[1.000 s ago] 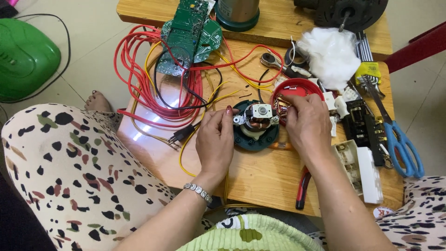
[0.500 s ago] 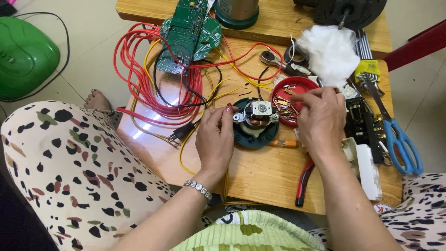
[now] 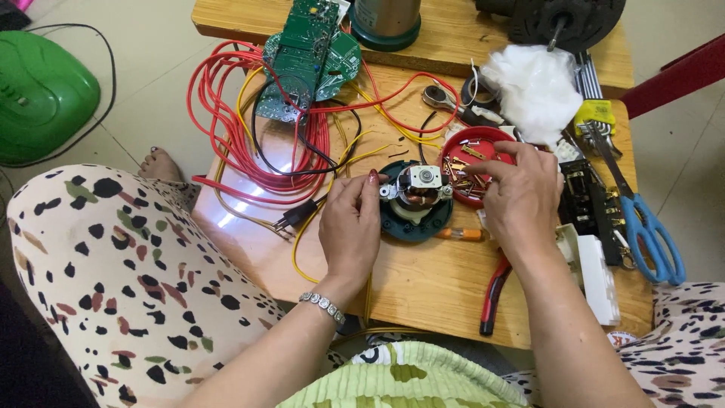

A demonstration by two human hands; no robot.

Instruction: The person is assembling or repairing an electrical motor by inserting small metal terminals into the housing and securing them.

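Note:
A small electric motor (image 3: 418, 190) sits on a dark teal round base (image 3: 411, 224) on a low wooden table (image 3: 423, 279). My left hand (image 3: 351, 227) grips the motor's left side and steadies it. My right hand (image 3: 521, 198) reaches with its fingertips into a red round lid (image 3: 474, 151) just right of the motor, which holds several small brass parts. Whether those fingers pinch a part is hidden. An orange-handled screwdriver (image 3: 462, 235) lies under the right hand's thumb side.
Red and yellow wires (image 3: 249, 136) coil at the left by green circuit boards (image 3: 306, 57). Red-handled pliers (image 3: 492, 291), blue scissors (image 3: 651, 234), black and white parts (image 3: 593, 249), white wadding (image 3: 532, 87) and a ratchet wrench (image 3: 445, 100) lie right and behind. A green appliance (image 3: 41, 94) sits on the floor.
My right hand has moved from the motor's right side up and right, to the red lid of small parts. The left hand stays on the motor.

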